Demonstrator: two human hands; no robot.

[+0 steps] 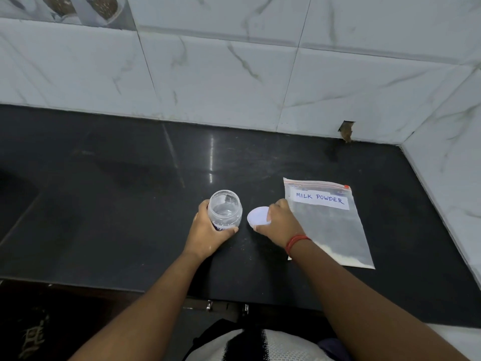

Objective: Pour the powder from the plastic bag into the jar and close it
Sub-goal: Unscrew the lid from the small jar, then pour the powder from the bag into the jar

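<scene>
A clear plastic jar (225, 208) stands upright on the black counter (117, 217), its mouth uncovered and nothing visible inside. My left hand (208, 233) wraps around its lower half. Just to its right, my right hand (282, 224) holds the white round lid (257, 216), low over the counter or resting on it. A zip bag (330, 225) labelled MILK POWDER lies flat to the right of that hand, zip strip at the far end, white powder gathered at its near edge. My right wrist, with a red thread on it, covers the bag's near left corner.
White marble-look tiled walls (234, 74) bound the counter at the back and on the right. A small broken hole (346, 130) shows at the base of the back wall. The counter's front edge runs just above my torso.
</scene>
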